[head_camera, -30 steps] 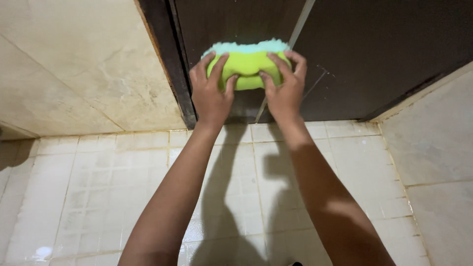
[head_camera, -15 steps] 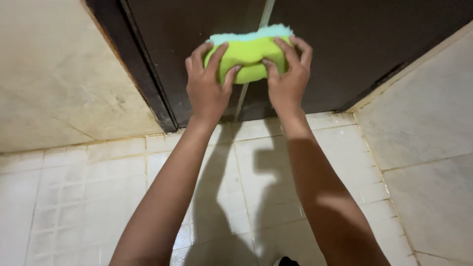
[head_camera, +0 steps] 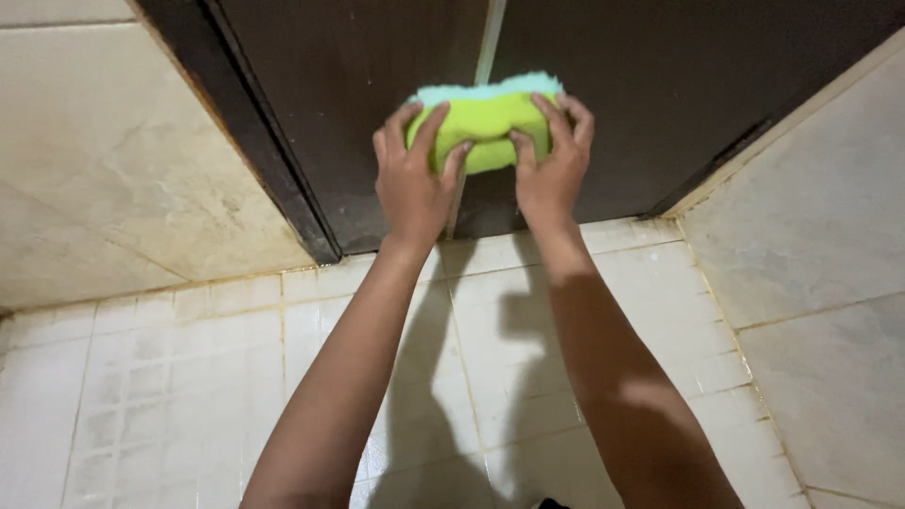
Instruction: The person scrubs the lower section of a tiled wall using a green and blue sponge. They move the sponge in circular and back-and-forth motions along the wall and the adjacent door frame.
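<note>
lime-green foam, topped with a pale teal layer, sits squeezed between ten fingers: one sponge [head_camera: 485, 127], pressed flat against the dark brown door [head_camera: 358, 104]. the left hand [head_camera: 412, 179] wraps its left end, fingers [head_camera: 429, 132] spread over the front and thumb tucked beneath; the right hand [head_camera: 551, 165] grips the right end the same way, fingers curled over the top edge. both hands clamp the sponge, thumbs nearly meeting at its lower middle.

the sponge lies across a thin pale vertical strip [head_camera: 490, 42] running down the door. above and to either side of it the door surface stretches bare, with room up, left and right. below, the door's bottom edge meets the tiled floor [head_camera: 189, 377] just under the wrists. a dark door frame [head_camera: 255, 141] borders the left side, beyond it a beige stained wall [head_camera: 104, 170]; a second tiled wall [head_camera: 811, 245] closes the right.

two hands, two forearms, one sponge, one door.
</note>
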